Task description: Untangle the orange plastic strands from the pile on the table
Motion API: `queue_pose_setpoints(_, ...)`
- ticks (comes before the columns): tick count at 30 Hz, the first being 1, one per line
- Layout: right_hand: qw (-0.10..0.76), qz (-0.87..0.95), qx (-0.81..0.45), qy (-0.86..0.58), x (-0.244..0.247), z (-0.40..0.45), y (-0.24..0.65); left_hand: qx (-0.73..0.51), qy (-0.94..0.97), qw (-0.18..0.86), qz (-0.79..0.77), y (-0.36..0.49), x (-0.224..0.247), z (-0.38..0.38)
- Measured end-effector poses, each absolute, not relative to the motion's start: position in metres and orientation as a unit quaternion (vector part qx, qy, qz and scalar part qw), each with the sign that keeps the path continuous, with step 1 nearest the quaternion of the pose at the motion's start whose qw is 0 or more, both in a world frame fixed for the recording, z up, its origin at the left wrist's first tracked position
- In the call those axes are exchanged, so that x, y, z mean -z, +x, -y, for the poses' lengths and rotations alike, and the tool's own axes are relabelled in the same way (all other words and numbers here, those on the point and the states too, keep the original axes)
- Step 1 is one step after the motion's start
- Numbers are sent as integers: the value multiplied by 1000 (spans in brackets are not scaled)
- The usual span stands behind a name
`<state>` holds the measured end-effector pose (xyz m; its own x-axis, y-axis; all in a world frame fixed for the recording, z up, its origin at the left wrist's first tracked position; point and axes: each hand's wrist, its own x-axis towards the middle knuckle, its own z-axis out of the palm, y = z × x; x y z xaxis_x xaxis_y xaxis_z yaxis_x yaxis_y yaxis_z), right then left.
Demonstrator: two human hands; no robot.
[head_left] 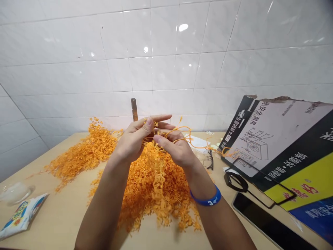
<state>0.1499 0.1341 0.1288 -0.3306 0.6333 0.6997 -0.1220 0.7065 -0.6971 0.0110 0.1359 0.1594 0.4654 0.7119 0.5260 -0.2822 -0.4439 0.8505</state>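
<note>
My left hand (136, 139) pinches part of an orange knotted strand between thumb and fingers, above the middle of the table. Close against its right side, my right hand (175, 144) holds orange cord, with its thumb pressed toward the fingers. Loose orange cords (191, 133) run out to the right past my right hand. Below both hands lies a big orange pile (153, 180) of small knotted pieces, and a chain of them hangs down over it. A blue wristband (206, 198) circles my right wrist. The exact grip points are partly hidden by the fingers.
Another orange pile (83, 152) lies at the left. A white packet (23, 215) is at the front left. On the right are glasses (210, 159), a black band (236, 181), a phone (267, 222) and a large printed box (286, 146). Behind the table rises a tiled wall (161, 76).
</note>
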Motion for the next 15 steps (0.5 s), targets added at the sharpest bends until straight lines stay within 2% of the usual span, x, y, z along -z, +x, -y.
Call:
queue_pose_setpoints(2,559,743,-328,-169,-129,-129,151,-510,681,496,-176,13,-160,-137)
queue_pose_setpoints(7,529,740,-375,-180,-131,-116,154,-524,713,378,-273,3,-164,-151)
queue_pose_setpoints(11,606,685,-360,-185,-133,-125,152,-625,589,399,-322,-4,-163,-168)
queue_pose_setpoints(13,644,650,-345,-210,-133,-135,150,-600,614,342,-382,-1,-158,-173)
queue_pose_setpoints(15,667,613,-345,-246,-131,-144,149,-517,686,260,-440,2,-152,-177)
